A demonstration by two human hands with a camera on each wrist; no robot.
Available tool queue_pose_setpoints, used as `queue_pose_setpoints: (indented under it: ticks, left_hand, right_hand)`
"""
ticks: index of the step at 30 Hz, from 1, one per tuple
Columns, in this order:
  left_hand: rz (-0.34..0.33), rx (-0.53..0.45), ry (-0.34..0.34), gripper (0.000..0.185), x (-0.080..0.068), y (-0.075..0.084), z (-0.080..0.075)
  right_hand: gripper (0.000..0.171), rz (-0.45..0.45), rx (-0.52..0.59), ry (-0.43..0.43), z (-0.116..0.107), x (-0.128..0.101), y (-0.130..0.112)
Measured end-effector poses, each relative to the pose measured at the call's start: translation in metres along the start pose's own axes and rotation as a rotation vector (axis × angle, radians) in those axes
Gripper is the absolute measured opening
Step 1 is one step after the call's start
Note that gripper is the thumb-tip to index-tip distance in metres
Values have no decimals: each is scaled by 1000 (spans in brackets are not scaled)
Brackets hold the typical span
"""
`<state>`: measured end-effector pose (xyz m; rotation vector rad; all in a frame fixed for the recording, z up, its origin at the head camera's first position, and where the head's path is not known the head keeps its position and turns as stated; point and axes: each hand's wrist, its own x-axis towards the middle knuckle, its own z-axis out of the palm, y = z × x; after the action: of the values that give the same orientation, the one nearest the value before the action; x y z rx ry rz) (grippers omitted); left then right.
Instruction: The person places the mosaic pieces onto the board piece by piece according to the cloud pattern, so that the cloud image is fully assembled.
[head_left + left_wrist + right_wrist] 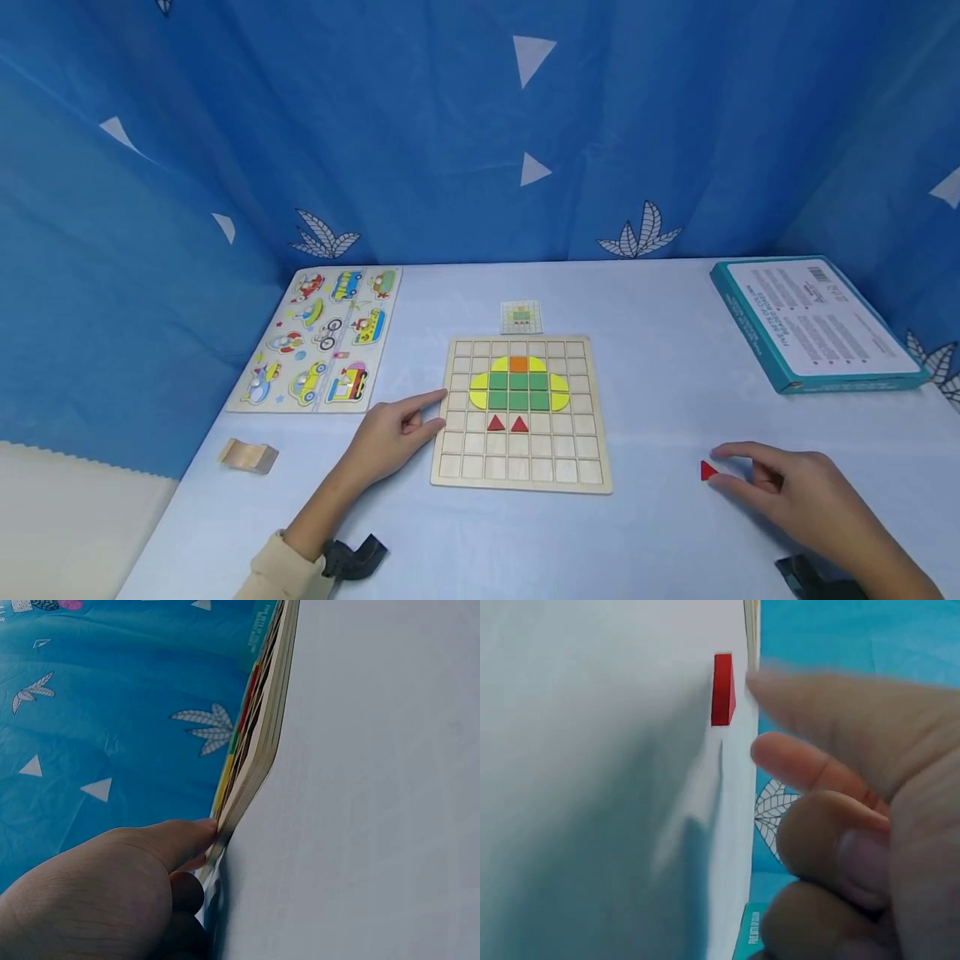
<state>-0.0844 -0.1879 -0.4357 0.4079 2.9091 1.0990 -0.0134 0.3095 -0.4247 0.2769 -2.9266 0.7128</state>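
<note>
A wooden grid board [521, 467] lies at the table's centre, seen edge-on in the left wrist view [259, 742]. It holds yellow, green and orange tiles and two red triangles [507, 424]. My left hand [429, 412] rests against the board's left edge, index finger stretched out and thumb [180, 836] touching the rim. A loose red triangle piece [707, 471] [722, 688] lies on the table to the right of the board. My right hand [723, 469] hovers just beside it with loosely curved fingers [802, 761], a small gap showing between them and the piece.
A vehicle peg puzzle [318, 337] lies at the left. A small pattern card [521, 317] sits behind the board, a teal box [813, 325] at the far right, and a wooden block [247, 455] near the left edge. A blue curtain encloses the table.
</note>
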Motion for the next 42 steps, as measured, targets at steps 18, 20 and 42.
queue_pose_setpoints:
  ticks: [18, 20, 42]
  left_hand:
    - [-13, 3, -10, 41, 0, 0, 0]
    - [-12, 3, -12, 41, 0, 0, 0]
    - [-4, -10, -8, 41, 0, 0, 0]
  right_hand:
    - [35, 9, 47, -182, 2, 1, 0]
    - [32, 4, 63, -196, 1, 1, 0]
    - [29, -167, 119, -89, 5, 36, -59]
